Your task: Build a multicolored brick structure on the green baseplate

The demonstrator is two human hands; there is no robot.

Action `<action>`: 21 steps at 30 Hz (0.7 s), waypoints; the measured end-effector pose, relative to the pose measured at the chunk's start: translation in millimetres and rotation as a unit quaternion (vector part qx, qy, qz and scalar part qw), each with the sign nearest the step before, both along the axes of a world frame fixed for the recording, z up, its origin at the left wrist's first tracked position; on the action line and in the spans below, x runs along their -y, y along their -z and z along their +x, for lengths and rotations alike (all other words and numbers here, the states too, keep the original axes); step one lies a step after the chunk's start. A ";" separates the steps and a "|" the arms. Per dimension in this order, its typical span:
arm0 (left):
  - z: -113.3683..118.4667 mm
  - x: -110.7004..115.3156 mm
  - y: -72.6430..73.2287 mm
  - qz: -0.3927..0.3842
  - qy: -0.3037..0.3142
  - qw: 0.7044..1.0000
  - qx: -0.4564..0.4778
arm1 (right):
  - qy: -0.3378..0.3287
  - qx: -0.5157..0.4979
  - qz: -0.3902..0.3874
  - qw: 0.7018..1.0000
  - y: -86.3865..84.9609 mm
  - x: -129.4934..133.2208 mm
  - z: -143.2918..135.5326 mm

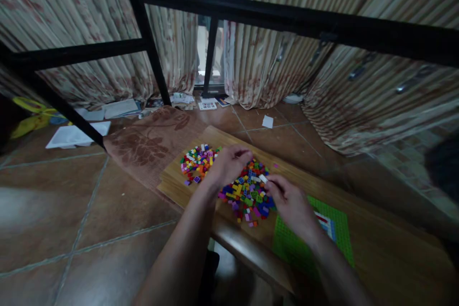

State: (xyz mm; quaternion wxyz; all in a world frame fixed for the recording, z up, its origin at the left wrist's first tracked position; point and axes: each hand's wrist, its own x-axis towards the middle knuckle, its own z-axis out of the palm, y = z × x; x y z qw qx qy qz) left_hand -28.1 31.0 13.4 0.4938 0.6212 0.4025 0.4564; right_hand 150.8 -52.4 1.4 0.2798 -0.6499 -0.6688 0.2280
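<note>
My right hand (289,199) pinches a small white brick (263,179) at the right edge of a pile of mixed coloured bricks (247,196). Over the upper left of that pile is my left hand (230,165), its fingers curled together; what they hold, if anything, is too small to make out. A second, smaller pile of bricks (195,160) lies to the left. Under my right forearm is a green baseplate (297,248), bearing a partly hidden patch of white, red and blue bricks (326,224).
The piles and baseplate rest on a wooden bench (380,229). A brown patterned cloth (147,146) lies at its left end. Beyond are a black metal frame (265,9), striped curtains (265,67) and papers (122,108) on the tiled floor. A white tray (77,135) lies at the left.
</note>
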 end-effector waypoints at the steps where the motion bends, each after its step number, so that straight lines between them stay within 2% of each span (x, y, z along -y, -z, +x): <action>1: 14.5 7.4 2.4 0.007 0.046 0.999 -0.020 | 0.014 -0.019 -0.001 1.000 1.3 12.6 15.7; 6: 76.1 65.3 4.1 0.003 0.200 0.974 -0.103 | 0.104 -0.053 0.007 0.993 5.6 78.2 78.9; 10: 97.7 111.6 2.4 -0.003 0.292 0.951 -0.102 | 0.094 -0.069 -0.009 0.993 5.6 117.1 95.4; 12: 101.9 124.8 6.4 0.005 0.300 0.945 -0.131 | 0.074 -0.079 -0.018 0.994 8.3 128.6 95.5; 16: 107.5 130.5 21.2 0.029 0.245 0.939 -0.239 | 0.052 -0.102 -0.003 0.993 19.2 139.2 93.5; 21: 113.9 119.3 31.6 0.111 0.267 0.914 -0.286 | 0.056 -0.107 0.010 0.993 24.9 137.5 103.6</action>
